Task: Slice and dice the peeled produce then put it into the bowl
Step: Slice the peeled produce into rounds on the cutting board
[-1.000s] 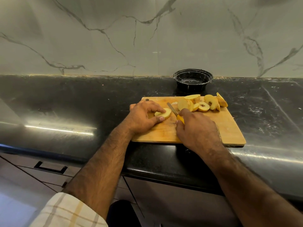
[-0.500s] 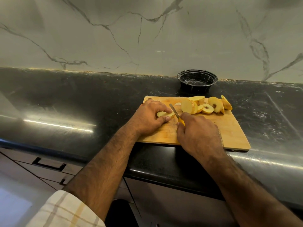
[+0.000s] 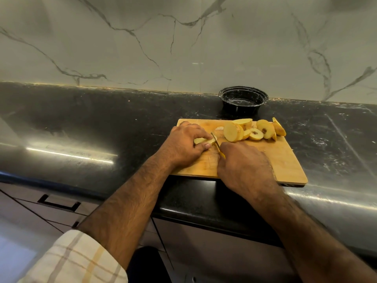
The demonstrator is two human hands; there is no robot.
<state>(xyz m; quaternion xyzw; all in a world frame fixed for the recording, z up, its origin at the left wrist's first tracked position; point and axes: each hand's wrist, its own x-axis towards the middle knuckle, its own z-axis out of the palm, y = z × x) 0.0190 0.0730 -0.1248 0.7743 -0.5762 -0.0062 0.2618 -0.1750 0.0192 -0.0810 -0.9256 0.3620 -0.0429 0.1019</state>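
A wooden cutting board [image 3: 285, 162] lies on the black counter. My left hand [image 3: 184, 144] holds a pale peeled slice [image 3: 201, 140] flat on the board, fingers curled over it. My right hand [image 3: 244, 166] grips a yellow-handled knife [image 3: 217, 146], whose blade rests against the slice's right end. Several cut yellow slices [image 3: 253, 130], some showing seed cores, lie in a heap at the board's far right. A black bowl [image 3: 243, 100], with nothing in it, stands just behind the board by the wall.
The black stone counter [image 3: 102, 127] stretches left and right of the board. A marble backsplash [image 3: 163, 41] rises behind it. Below the counter edge are drawers with a dark handle [image 3: 59, 203].
The camera view has shifted slightly. The knife blade has moved left, closer to my left fingertips and onto the held slice. The heap of slices has not moved.
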